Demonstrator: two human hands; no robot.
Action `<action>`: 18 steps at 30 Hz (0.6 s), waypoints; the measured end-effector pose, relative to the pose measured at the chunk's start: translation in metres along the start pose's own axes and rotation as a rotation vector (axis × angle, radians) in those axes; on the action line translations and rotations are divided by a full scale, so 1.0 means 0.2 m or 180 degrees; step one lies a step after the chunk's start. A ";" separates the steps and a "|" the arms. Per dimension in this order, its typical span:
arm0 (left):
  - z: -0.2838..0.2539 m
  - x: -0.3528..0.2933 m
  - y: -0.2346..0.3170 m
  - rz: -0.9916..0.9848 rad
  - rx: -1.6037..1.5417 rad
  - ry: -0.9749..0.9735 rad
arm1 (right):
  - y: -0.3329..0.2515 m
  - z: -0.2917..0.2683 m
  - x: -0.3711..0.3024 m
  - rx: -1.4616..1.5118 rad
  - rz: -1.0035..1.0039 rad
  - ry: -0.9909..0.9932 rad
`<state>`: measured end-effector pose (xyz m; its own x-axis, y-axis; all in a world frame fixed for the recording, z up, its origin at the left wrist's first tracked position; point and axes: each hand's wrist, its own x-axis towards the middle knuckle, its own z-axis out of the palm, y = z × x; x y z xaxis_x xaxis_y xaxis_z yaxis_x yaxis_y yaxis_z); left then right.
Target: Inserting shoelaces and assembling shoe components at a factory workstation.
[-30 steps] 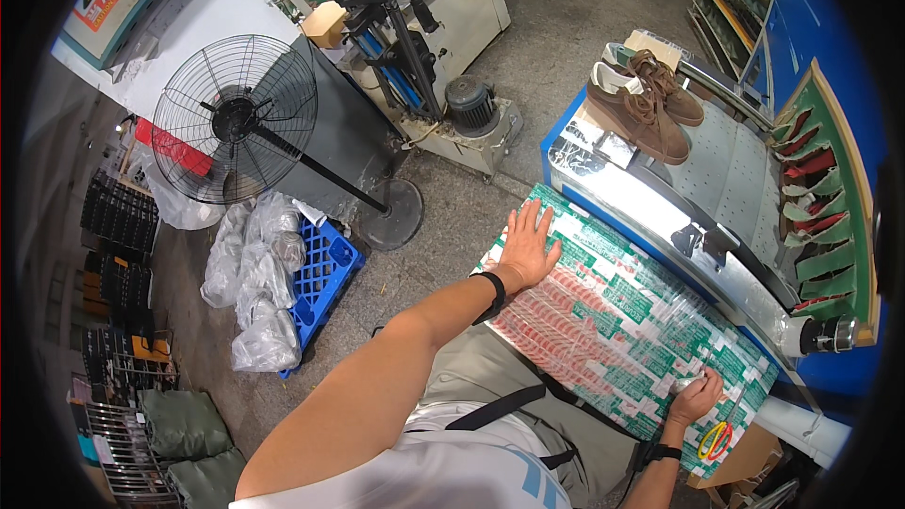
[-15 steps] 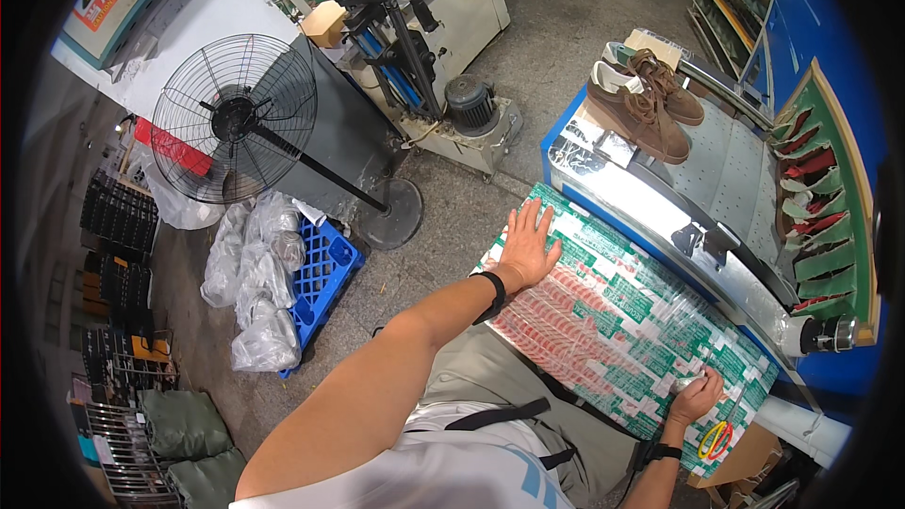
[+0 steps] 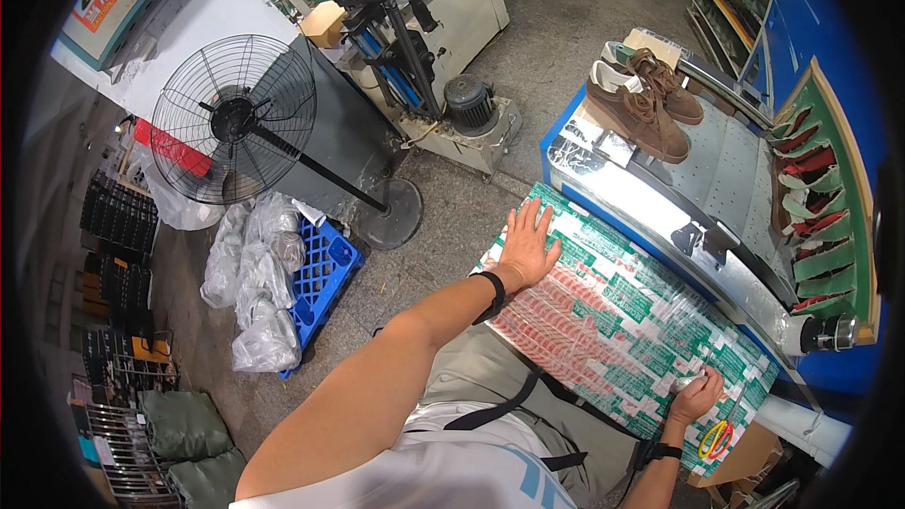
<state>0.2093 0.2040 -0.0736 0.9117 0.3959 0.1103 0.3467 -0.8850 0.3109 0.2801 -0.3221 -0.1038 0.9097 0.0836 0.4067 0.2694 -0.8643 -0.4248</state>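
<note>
A work board point(image 3: 603, 320) covered in green, white and red patterned tape lies in front of me. On its far left part my left hand point(image 3: 530, 247) rests flat, fingers spread, holding nothing. Near the right end my right hand point(image 3: 696, 398) is closed around a small whitish thing point(image 3: 681, 384), mostly hidden by the fingers, so its kind cannot be made out. Close beside that hand lie scissors point(image 3: 715, 439) with yellow and red handles.
Beyond the board a conveyor point(image 3: 726, 170) carries brown lace-up shoes point(image 3: 636, 104). A rack of green and red shoe pieces point(image 3: 815, 198) stands right. Leftward are a black floor fan point(image 3: 234, 118), a blue plastic pallet point(image 3: 325, 269) with clear bags point(image 3: 264, 283), and a motor unit point(image 3: 471, 104).
Both hands stay where they were. The dark strap hanging at my waist has shifted slightly.
</note>
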 end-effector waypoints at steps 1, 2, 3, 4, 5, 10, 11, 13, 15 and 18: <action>0.00 0.00 0.00 -0.0002 -0.0006 0.0003 | 0.00 0.00 0.00 0.0044 0.0044 -0.0022; 0.00 0.00 0.00 -0.0002 -0.0005 0.0001 | 0.00 0.00 0.00 0.0044 0.0045 -0.0024; 0.00 0.00 0.00 0.0003 -0.0015 0.0015 | 0.01 0.00 0.00 0.0030 0.0049 -0.0038; 0.00 0.00 0.00 0.0009 -0.0025 0.0029 | 0.01 0.00 0.00 0.0016 0.0053 -0.0052; 0.00 0.00 0.00 0.0008 -0.0024 0.0029 | 0.01 0.00 0.00 0.0017 0.0052 -0.0053; 0.02 0.00 -0.01 0.0024 -0.0038 0.0099 | 0.00 0.00 0.00 0.0044 0.0006 -0.0011; 0.02 0.00 -0.01 0.0025 -0.0041 0.0098 | 0.00 0.00 0.00 0.0041 0.0006 -0.0011; 0.02 0.00 -0.01 0.0031 -0.0057 0.0103 | 0.00 0.00 0.00 0.0058 0.0026 -0.0006; 0.01 0.00 0.00 0.0040 -0.0062 0.0104 | 0.00 0.00 0.00 0.0060 0.0030 -0.0001; 0.01 0.00 -0.01 0.0041 -0.0062 0.0121 | -0.01 -0.01 0.01 -0.0003 -0.0043 0.0022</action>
<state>0.2086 0.2046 -0.0765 0.9069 0.3937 0.1500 0.3301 -0.8853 0.3276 0.2799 -0.3211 -0.1012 0.9039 0.0919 0.4178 0.2812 -0.8636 -0.4184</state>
